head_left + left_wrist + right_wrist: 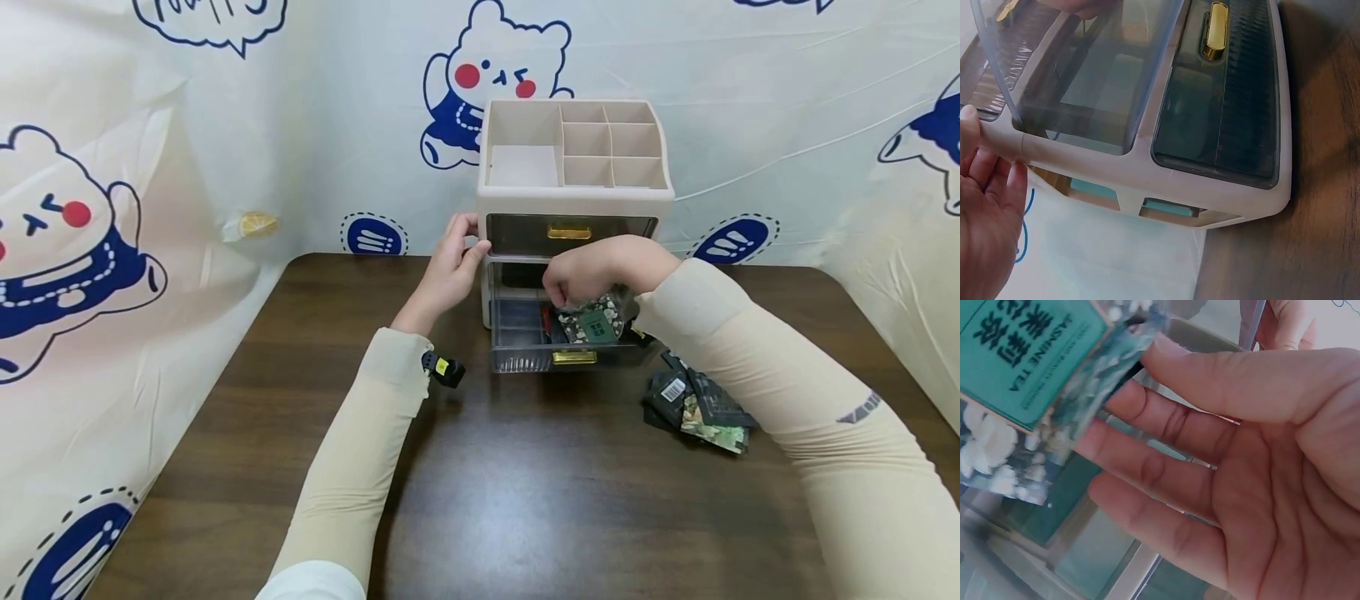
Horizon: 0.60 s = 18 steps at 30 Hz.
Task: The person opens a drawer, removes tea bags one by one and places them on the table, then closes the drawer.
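Observation:
My right hand (pixel 611 265) reaches over the pulled-out clear drawer (pixel 517 333) of a cream desk organizer (pixel 577 193). Between its thumb and fingertips it pinches a jasmine tea packet (pixel 1029 369), white-flowered with a green label. In the head view the packet (pixel 597 325) lies low over the drawer, beside something red and dark (pixel 547 321). My left hand (pixel 453 271) grips the organizer's left front edge, thumb at the front and fingers along the side. The left wrist view also shows the hand (pixel 988 212) at that cream frame.
Several dark packets (pixel 697 408) lie in a loose pile on the brown table (pixel 525 492), right of the drawer and near my right forearm. Above the pulled-out drawer is a closed dark drawer (pixel 525 233) with a gold handle. Open compartments (pixel 588 171) top the organizer.

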Available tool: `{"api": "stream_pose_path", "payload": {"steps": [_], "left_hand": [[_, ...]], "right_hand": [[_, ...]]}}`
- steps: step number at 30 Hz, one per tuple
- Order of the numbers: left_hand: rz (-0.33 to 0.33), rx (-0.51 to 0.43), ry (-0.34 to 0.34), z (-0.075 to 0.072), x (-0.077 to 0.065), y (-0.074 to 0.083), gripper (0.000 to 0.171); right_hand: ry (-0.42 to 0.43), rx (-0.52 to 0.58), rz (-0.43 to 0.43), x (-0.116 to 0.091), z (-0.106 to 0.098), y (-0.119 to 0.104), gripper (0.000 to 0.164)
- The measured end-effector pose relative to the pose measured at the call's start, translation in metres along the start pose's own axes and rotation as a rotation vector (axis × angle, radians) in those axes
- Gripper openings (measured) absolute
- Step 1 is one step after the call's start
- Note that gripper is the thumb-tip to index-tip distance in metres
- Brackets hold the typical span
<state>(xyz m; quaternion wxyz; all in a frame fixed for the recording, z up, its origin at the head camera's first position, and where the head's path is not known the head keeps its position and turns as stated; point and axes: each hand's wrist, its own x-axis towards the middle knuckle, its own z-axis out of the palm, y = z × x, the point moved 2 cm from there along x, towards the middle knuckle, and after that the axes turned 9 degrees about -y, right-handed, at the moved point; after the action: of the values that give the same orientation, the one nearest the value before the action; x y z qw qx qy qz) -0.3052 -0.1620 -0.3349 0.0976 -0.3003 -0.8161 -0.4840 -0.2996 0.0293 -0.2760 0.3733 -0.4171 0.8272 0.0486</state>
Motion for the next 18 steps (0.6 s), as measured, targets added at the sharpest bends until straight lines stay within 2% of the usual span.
{"api": "stream_pose_path", "payload": {"steps": [6, 12, 18], "left_hand": [[-0.005, 0.002, -0.008, 0.000, -0.001, 0.004, 0.021], [-0.004, 0.004, -0.007, 0.001, -0.001, 0.000, 0.020], [-0.003, 0.000, -0.006, -0.001, -0.001, 0.001, 0.022]], "right_hand": [[0.016, -0.007, -0.020, 0.001, 0.001, 0.001, 0.032], [0.066, 0.021, -0.037, -0.006, 0.001, 0.001, 0.032], [0.209, -0.039, -0.041, -0.022, -0.009, 0.001, 0.034]]}}
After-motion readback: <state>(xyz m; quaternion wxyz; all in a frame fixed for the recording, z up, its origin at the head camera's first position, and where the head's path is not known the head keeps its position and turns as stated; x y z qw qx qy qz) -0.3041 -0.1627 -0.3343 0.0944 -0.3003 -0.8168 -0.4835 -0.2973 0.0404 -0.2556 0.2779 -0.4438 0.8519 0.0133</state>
